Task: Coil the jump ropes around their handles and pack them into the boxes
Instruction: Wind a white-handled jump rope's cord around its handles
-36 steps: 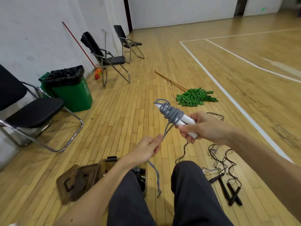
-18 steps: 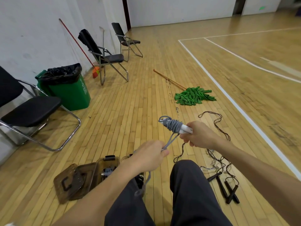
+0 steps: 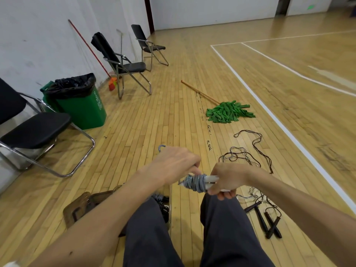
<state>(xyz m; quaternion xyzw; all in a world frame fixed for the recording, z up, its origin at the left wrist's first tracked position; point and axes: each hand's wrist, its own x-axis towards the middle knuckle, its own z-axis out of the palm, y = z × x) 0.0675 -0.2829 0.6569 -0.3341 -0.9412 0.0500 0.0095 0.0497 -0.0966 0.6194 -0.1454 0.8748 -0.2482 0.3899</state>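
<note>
Both hands meet over our knees at centre frame; our right hand (image 3: 229, 180) grips the white handles (image 3: 212, 178); our left hand (image 3: 173, 162) pinches the grey jump rope (image 3: 194, 183) coiled round them; we note the brown box (image 3: 84, 206) on the floor at seven o'clock of the hands, and black jump ropes (image 3: 269, 222) at four o'clock.

Right grip (image 3: 229, 178) holds white handles (image 3: 212, 178) wound with grey rope (image 3: 194, 183); left grip (image 3: 173, 162) pinches that rope.

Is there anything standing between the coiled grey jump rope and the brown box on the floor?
Only the person's own left leg, which partly covers the brown box. The grey jump rope, held by the left hand and right hand, is above the knees; nothing else visible intervenes.
</note>
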